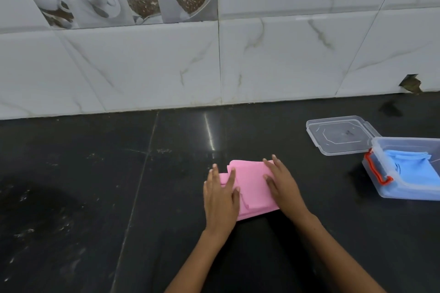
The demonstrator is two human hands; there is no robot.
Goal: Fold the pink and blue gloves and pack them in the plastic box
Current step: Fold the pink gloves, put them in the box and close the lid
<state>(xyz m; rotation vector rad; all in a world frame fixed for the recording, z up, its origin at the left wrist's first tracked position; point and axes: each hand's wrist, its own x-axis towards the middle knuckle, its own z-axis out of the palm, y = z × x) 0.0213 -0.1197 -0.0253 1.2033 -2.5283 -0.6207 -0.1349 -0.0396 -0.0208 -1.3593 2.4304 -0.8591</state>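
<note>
One lid [339, 135] nr box [390, 188]

both hands [252, 188] flat on folded pink gloves [252, 185]; blue gloves [414, 169] in plastic box [404, 194].

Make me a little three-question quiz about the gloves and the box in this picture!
1. True or false: the blue gloves already lie in the plastic box.
2. Which gloves do the left hand and right hand press flat? A) pink B) blue
3. Fill in: the lid lies ____ the box, on the counter.

Key: 1 true; 2 A, the pink gloves; 3 beside.
</note>
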